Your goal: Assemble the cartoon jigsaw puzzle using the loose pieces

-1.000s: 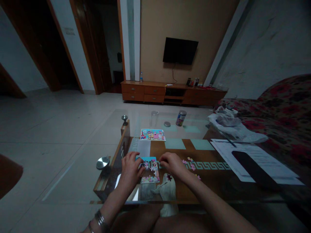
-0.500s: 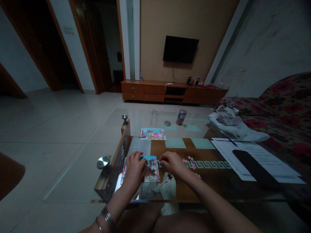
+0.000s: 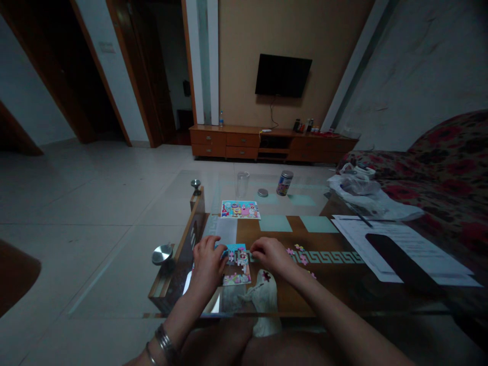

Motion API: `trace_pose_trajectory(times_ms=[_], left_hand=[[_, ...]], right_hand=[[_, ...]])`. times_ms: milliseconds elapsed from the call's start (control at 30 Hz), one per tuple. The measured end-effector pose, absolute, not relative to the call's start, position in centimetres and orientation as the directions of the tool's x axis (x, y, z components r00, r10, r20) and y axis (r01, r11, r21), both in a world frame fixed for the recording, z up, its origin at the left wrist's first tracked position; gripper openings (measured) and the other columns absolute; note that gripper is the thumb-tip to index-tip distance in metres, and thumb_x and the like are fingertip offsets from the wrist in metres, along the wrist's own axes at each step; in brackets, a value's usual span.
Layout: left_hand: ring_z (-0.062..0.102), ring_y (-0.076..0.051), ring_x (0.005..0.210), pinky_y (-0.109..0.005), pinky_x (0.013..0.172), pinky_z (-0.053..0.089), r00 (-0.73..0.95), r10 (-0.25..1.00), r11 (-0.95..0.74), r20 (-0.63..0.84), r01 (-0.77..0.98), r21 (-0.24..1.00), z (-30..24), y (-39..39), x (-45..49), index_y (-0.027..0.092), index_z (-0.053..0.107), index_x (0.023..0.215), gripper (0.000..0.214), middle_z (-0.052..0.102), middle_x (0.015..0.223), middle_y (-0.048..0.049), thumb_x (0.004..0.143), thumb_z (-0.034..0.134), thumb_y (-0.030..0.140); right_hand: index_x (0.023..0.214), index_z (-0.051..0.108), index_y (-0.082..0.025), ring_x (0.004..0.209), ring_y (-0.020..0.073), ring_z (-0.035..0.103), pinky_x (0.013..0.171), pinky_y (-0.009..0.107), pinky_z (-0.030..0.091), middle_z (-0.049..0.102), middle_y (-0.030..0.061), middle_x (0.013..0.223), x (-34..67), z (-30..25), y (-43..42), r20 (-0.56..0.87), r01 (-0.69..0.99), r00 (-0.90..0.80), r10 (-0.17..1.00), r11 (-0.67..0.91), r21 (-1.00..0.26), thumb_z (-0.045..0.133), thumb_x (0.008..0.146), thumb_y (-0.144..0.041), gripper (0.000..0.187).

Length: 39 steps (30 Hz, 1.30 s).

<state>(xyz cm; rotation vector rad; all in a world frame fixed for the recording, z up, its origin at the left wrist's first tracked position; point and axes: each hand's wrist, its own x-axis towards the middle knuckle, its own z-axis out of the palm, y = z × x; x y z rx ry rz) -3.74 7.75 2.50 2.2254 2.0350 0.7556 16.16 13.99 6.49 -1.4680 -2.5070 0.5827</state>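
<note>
A small, partly filled cartoon jigsaw puzzle (image 3: 238,267) lies on the glass table (image 3: 335,297) in front of me. My left hand (image 3: 208,264) rests on the puzzle's left part, fingers curled down onto it. My right hand (image 3: 269,254) sits at the puzzle's right edge with its fingers bent together over the pieces; what it pinches is too small to make out. Several loose pink puzzle pieces (image 3: 299,254) lie just right of my right hand. A finished cartoon picture card (image 3: 240,209) lies farther back on the table.
A clear glass (image 3: 242,184), a round lid (image 3: 262,192) and a printed jar (image 3: 284,183) stand at the table's far side. Papers with a dark flat object (image 3: 396,251) and a plastic bag (image 3: 362,193) lie at the right, beside a floral sofa (image 3: 446,173).
My left hand has shifted slightly over the puzzle's left side; my right hand has stayed at the right edge. The view has tilted a little.
</note>
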Motion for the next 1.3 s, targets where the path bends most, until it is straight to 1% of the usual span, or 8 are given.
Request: trace_pose_trajectory(times_ms=[233,467,700,767,867,967,1100,1300], left_hand=[[0.042,-0.031,0.120,-0.048,0.096,0.035,0.057,0.948,-0.165,0.314,0.929,0.331,2.7,7.4,-3.1,0.021,0.067,0.091,0.013,0.055,0.122,-0.0100,0.081,0.061,0.017],[0.041,-0.031,0.122,-0.048,0.098,0.034,0.080,0.951,-0.181,0.299,0.927,0.329,2.8,7.3,-3.0,0.025,0.070,0.094,0.022,0.056,0.125,-0.0083,0.080,0.059,0.012],[0.039,-0.033,0.126,-0.053,0.100,0.031,0.097,0.959,-0.171,0.267,0.947,0.273,2.8,5.9,-2.3,0.028,0.067,0.106,0.028,0.053,0.133,-0.0083,0.083,0.057,0.016],[0.040,-0.032,0.126,-0.052,0.100,0.032,0.080,0.956,-0.159,0.283,0.950,0.270,2.7,5.8,-2.6,0.028,0.066,0.107,0.028,0.053,0.132,-0.0083,0.083,0.057,0.016],[0.041,-0.032,0.125,-0.050,0.100,0.033,0.024,0.951,-0.116,0.308,0.952,0.284,2.7,6.1,-3.4,0.023,0.067,0.102,0.023,0.055,0.130,-0.0101,0.082,0.058,0.015],[0.042,-0.032,0.125,-0.050,0.100,0.033,-0.010,0.951,-0.089,0.308,0.948,0.306,2.9,6.6,-4.1,0.021,0.068,0.097,0.019,0.056,0.128,-0.0113,0.082,0.057,0.014],[0.042,-0.031,0.125,-0.049,0.099,0.034,0.006,0.961,-0.099,0.277,0.941,0.323,3.3,6.6,-4.1,0.022,0.069,0.094,0.020,0.057,0.128,-0.0089,0.081,0.057,0.012],[0.042,-0.031,0.126,-0.052,0.101,0.030,0.043,0.972,-0.123,0.233,0.931,0.343,3.3,5.9,-4.0,0.025,0.069,0.099,0.026,0.060,0.125,-0.0054,0.082,0.055,0.011]], right_hand=[[0.089,0.074,-0.017,0.086,0.0182,0.064,0.076,0.024,0.042,0.073,0.0069,0.093,16.1,6.6,13.8,-0.052,0.804,-0.489,0.871,0.426,-0.414,0.054,0.080,-0.015,0.021],[0.090,0.073,-0.017,0.086,0.0178,0.063,0.076,0.023,0.042,0.072,0.0064,0.093,16.2,6.4,14.0,-0.053,0.800,-0.496,0.867,0.432,-0.416,0.055,0.079,-0.017,0.021],[0.091,0.073,-0.017,0.086,0.0176,0.063,0.076,0.023,0.042,0.072,0.0059,0.094,16.3,6.7,14.0,-0.068,0.805,-0.495,0.867,0.427,-0.411,0.054,0.081,-0.016,0.022],[0.091,0.073,-0.018,0.088,0.0178,0.063,0.078,0.023,0.041,0.072,0.0055,0.094,16.1,6.8,13.9,-0.070,0.809,-0.493,0.867,0.428,-0.403,0.055,0.081,-0.016,0.021],[0.090,0.073,-0.019,0.088,0.0173,0.063,0.077,0.023,0.041,0.072,0.0048,0.094,15.4,6.6,13.7,-0.058,0.811,-0.496,0.866,0.438,-0.388,0.056,0.082,-0.018,0.019],[0.090,0.073,-0.019,0.087,0.0171,0.063,0.075,0.023,0.041,0.071,0.0047,0.092,14.1,6.3,13.3,-0.038,0.815,-0.505,0.862,0.461,-0.352,0.057,0.082,-0.020,0.017],[0.091,0.071,-0.020,0.088,0.0176,0.062,0.072,0.024,0.040,0.069,0.0051,0.093,12.1,6.0,12.8,-0.008,0.812,-0.538,0.843,0.516,-0.273,0.060,0.082,-0.024,0.016],[0.093,0.069,-0.020,0.090,0.0198,0.062,0.072,0.025,0.041,0.068,0.0060,0.095,10.2,6.1,12.0,-0.029,0.839,-0.530,0.848,0.519,-0.161,0.063,0.080,-0.026,0.015]])
